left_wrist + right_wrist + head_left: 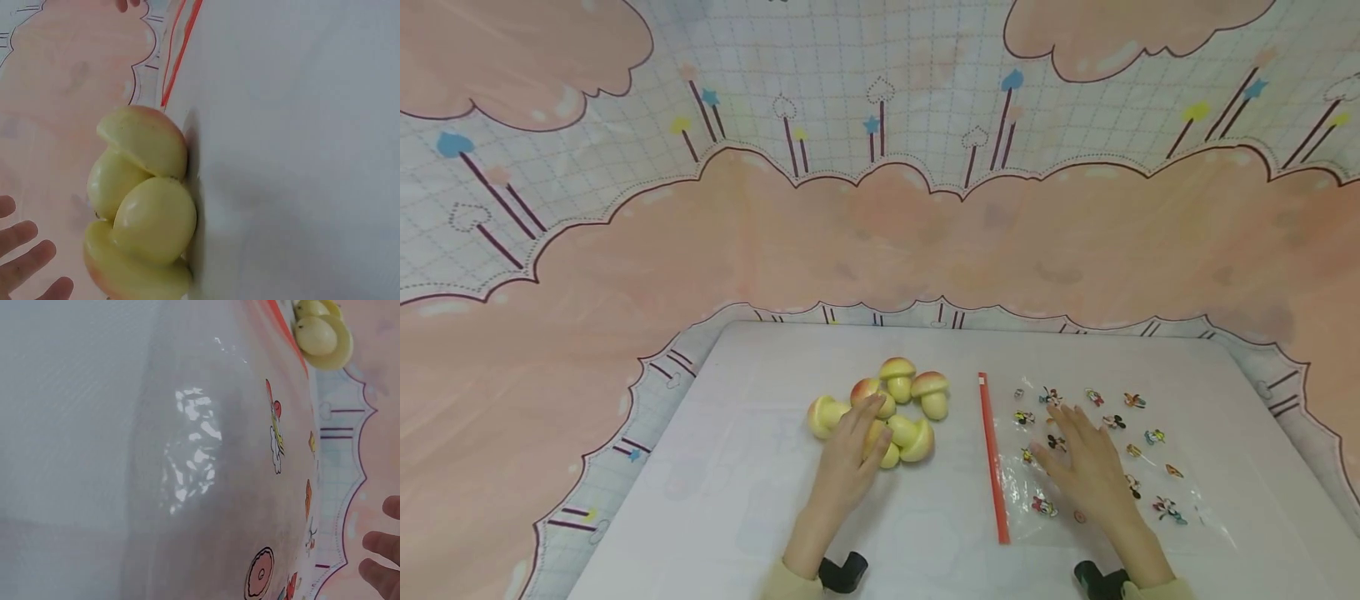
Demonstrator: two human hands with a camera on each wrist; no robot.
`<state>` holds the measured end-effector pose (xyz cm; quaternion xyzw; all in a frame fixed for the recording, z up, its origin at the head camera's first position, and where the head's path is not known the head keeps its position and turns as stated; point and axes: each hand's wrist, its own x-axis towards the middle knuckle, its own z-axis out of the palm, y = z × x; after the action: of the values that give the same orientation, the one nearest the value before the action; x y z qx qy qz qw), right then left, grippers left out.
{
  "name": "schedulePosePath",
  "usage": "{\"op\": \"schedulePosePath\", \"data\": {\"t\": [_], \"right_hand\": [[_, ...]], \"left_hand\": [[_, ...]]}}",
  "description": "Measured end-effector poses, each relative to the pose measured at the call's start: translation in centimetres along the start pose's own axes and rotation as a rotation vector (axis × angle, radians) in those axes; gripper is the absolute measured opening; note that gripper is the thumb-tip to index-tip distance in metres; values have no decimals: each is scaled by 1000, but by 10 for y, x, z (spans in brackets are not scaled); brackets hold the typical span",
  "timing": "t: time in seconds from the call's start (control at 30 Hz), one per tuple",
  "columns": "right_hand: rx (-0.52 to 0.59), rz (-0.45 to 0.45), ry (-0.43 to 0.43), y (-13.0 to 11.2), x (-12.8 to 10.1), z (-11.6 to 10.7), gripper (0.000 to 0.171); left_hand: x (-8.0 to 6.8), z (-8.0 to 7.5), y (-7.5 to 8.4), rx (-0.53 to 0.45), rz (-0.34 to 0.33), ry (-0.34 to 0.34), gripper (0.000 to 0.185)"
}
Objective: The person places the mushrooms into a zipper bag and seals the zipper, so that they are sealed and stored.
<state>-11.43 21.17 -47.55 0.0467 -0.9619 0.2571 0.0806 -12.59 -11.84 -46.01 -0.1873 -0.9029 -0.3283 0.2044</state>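
Observation:
My left hand [848, 458] is spread above a cluster of yellow toy mushrooms [931, 393] with reddish caps, and it covers part of some of them. In the left wrist view its fingertips [37, 253] stand apart beside the mushrooms [156, 212], with nothing between them. A clear plastic zip bag [1022, 529] printed with small cartoon figures lies flat on the right, a red strip [992, 458] along its left edge. Over the bag's middle is my right hand [1090, 462], fingers extended and holding nothing. Its fingertips [378, 544] show at the right wrist view's edge.
Everything lies on a white tabletop [700, 467]. Behind the table hangs a pink and white patterned cloth [880, 242], which also shows at both sides. Dark wrist-worn devices [844, 572] sit at the sleeves near the front edge.

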Motion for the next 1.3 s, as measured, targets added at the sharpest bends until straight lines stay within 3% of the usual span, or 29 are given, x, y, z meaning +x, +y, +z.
{"op": "schedulePosePath", "data": {"t": [0.37,0.7,1.1,1.3], "right_hand": [[-22,-3,1,-1,-2,1,70],[-16,13,-39,2,-2,0,71],[-49,25,-55,1,-4,0,73],[-68,31,-81,2,-3,1,75]], "left_hand": [[-4,14,13,-50,17,-22,43],[-4,30,21,-39,120,27,40],[-2,47,42,-110,122,-49,37],[-1,56,48,-156,86,-141,38]]}}
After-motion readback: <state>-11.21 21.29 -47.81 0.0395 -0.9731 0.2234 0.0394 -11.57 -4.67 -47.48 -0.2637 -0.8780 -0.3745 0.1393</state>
